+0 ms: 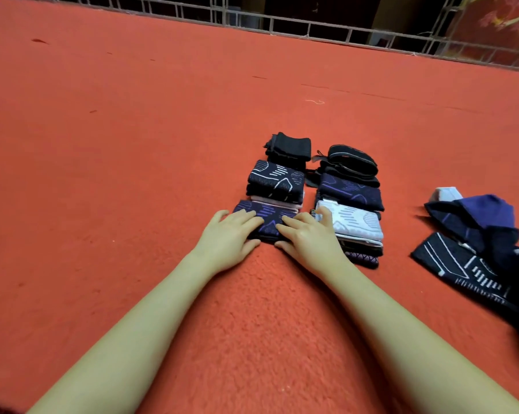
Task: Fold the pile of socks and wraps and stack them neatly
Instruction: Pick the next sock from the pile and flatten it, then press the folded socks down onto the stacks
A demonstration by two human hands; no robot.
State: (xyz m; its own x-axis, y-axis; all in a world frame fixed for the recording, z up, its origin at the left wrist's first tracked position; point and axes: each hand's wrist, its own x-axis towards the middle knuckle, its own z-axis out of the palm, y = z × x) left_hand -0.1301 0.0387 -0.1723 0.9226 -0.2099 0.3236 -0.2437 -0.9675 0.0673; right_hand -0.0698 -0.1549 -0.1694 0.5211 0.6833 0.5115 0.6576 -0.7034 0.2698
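Folded navy sock (265, 218) with purple pattern lies on the red carpet (132, 174), centre frame, at the near end of the left row. Both hands press on it. Left hand (230, 237) lies flat on its left half, fingers straight and together, thumb along the near edge. Right hand (307, 234) lies flat on its right half, fingers straight, slightly spread; its outer fingers reach toward the white sock (357, 222) at 3 o'clock and may touch it, hard to tell.

Left row, going toward 12 o'clock from the pressed sock: a pale folded piece showing only as an edge, a navy sock with white lines (277, 180) on top of it, then a black wrap (291, 146) at the far end. Right row just beside it: white sock on a small stack of dark pieces at the near end, a navy and purple sock (351, 191) behind it, a black wrap with pale trim (352, 159) farthest.

Unfolded pile (476, 243) well apart at 3 o'clock: navy, purple and one pale piece, overlapping, running off the right edge.

Metal railing (282, 23) along the carpet's far edge at 12 o'clock.
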